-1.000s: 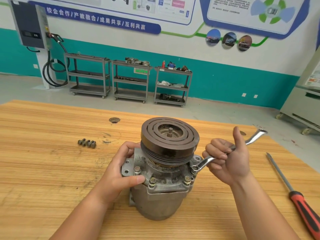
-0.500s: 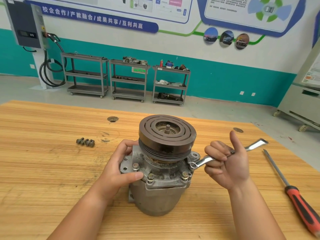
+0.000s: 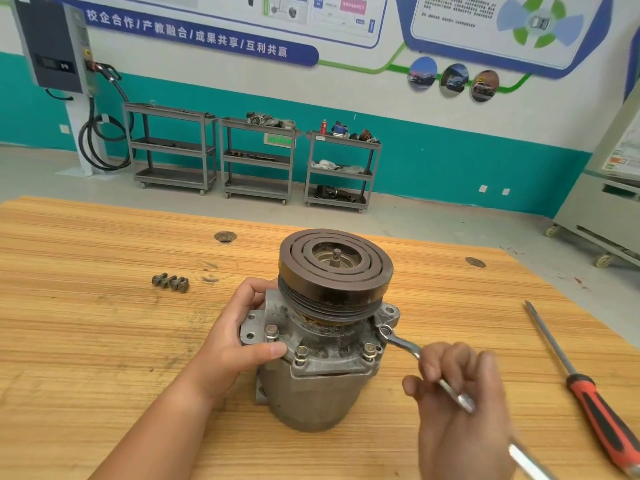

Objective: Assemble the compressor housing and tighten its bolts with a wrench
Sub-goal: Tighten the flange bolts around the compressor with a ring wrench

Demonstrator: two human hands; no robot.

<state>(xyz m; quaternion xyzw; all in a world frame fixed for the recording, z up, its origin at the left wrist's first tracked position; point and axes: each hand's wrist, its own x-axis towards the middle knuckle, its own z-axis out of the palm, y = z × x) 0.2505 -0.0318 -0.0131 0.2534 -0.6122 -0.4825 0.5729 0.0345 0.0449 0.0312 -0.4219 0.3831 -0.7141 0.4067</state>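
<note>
Centre of frame: a grey cast-metal compressor [image 3: 311, 386], cylindrical and grimy, upright on a pale wooden counter [image 3: 86, 341] with striped grain. On top, a dark round pulley [image 3: 335, 268] with concentric rings, a grooved rim and a short threaded shaft at its middle. Below the pulley, a rough flange with hex bolts [image 3: 301, 353] standing proud along its near edge.

Left grip [image 3: 239, 344], just left of centre, clamped on the flange's left side: thumb flat along the near face, fingers curled behind a flat mounting ear.

Right grip [image 3: 460, 403], lower right of centre, motion-blurred, fingers curled tight round the shank of a slim, shiny steel wrench [image 3: 401, 342]. Ring end of the wrench seated over a bolt at the flange's right edge, near the grip. Shank slanting down toward the lower right corner, tail end poking out past the palm.

Left of the compressor and well apart, a small cluster of dark loose bolts [image 3: 170, 282]. Near the right edge, a long screwdriver [image 3: 588, 400] with a red-and-black handle, flat on the counter. Upper half: three grey metal carts [image 3: 258, 157] against a teal-and-white wall.
</note>
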